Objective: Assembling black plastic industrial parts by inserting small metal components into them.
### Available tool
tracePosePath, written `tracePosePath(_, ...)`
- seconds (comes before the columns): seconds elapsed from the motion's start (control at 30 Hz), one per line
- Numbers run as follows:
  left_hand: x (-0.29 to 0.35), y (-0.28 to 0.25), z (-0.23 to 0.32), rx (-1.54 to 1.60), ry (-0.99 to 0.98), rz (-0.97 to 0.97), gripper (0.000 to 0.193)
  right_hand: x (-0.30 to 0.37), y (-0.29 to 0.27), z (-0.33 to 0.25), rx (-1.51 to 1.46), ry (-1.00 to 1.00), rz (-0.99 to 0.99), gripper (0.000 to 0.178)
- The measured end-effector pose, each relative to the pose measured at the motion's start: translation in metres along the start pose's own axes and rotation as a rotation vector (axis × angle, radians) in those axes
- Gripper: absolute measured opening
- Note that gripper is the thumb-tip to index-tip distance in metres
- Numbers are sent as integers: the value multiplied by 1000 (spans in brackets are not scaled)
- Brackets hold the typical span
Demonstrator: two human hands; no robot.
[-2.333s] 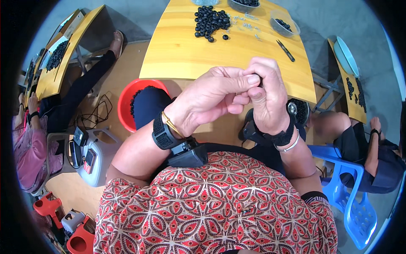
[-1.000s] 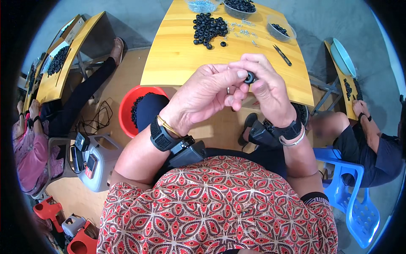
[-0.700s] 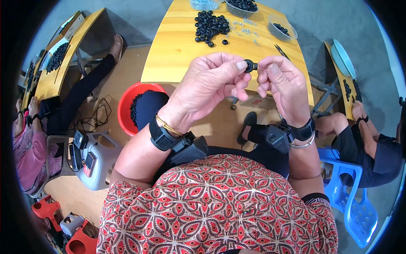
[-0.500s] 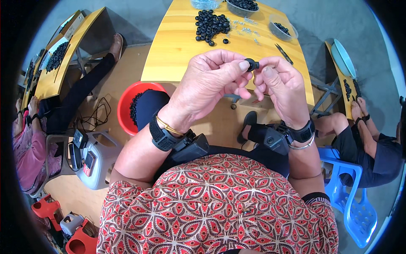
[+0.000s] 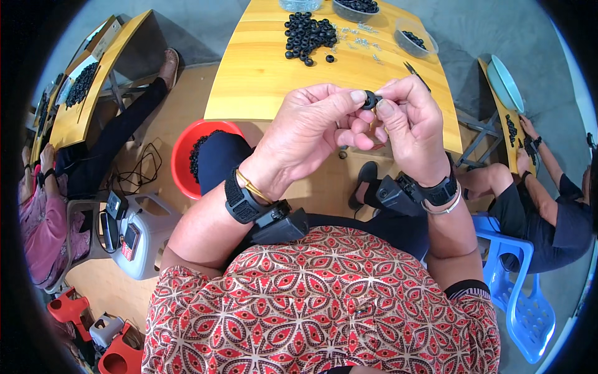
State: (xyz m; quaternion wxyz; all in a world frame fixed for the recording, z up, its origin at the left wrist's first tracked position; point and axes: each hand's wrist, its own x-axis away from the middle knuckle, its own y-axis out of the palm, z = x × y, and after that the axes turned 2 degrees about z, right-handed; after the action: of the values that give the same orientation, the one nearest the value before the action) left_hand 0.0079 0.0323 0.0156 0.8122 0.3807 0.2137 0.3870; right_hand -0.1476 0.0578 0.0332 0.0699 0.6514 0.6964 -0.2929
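Above the near edge of the wooden table (image 5: 249,81), my left hand (image 5: 299,124) pinches a small black ball-shaped plastic piece (image 5: 370,100), which looks like a cord lock. Closed against its right side are the thumb and forefinger of my right hand (image 5: 414,128), at a small dark part sticking out of it. The fingertips hide part of the join. Farther back on the table lies a pile of similar black round pieces (image 5: 306,36) with holes. Tiny shiny bits (image 5: 361,42), perhaps springs, are scattered to its right.
Clear bowls hold black parts (image 5: 413,41) at the far right. A slim black tool (image 5: 416,75) lies near the right edge. The red basin (image 5: 180,163) by my left knee holds black pieces. People work at side tables; a blue chair (image 5: 514,287) stands right.
My right thumb and forefinger have closed in on the black piece, whose protruding end now shows less. Both hands have shifted slightly. The person at right has reached one hand farther forward.
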Motion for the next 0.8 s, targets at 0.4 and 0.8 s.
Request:
tracePosePath(0.4,-31,-21,-23,-24,-199,68,23,-14,-28,24,349,-27,-108,15)
tracePosePath(0.8,-66,-68,-39,-50,-278,210,24,-125,-174,148,1171,124,173,26)
